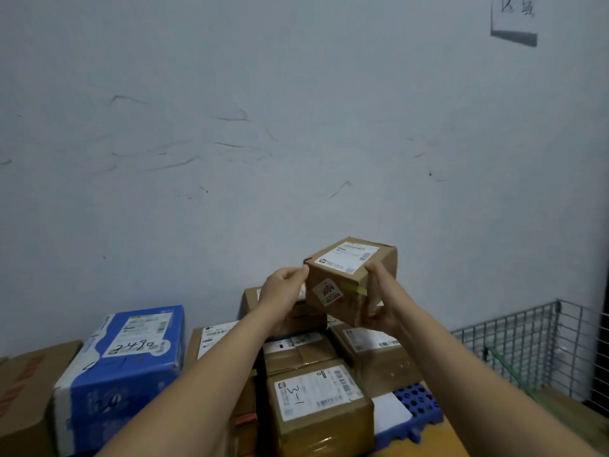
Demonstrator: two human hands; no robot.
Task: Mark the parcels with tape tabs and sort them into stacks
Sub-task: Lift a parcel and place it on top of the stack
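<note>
The pale wall (230, 127), scuffed with dark marks, fills the upper picture, with a paper sign (514, 18) at 1 o'clock. Below it lie the stacks of parcels (362, 351), mostly brown cardboard with white printed labels and glossy clear tape. A blue and white carton (131, 367) with handwritten numbers sits at 8 o'clock. A wire mesh cage (534, 351) stands at 4 o'clock, and a blue perforated plastic pallet (415, 397) shows at 5 o'clock. The nearest parcel, marked "3-1" (316, 397), is at 6 o'clock.

The held parcel (342, 282) is in the air between both hands, above the stacks and apart from them. It is a small, almost cubic cardboard box, so it has no strong long axis. It is tilted, with the labelled top turned toward the wall.

The left hand (283, 288) is at 9 o'clock of the held parcel, and its curled fingers pinch the upper left corner. The right hand (382, 311) is at 4 o'clock. Its thumb lies over the top right edge and its fingers curl under the bottom, so I judge that this hand carries most of the weight.

A greenish-yellow tape tab (357, 288) wraps the front right edge, just beside the right thumb. The marking therefore seems done. The free stack tops lie at 6 o'clock, directly under the held parcel.
</note>
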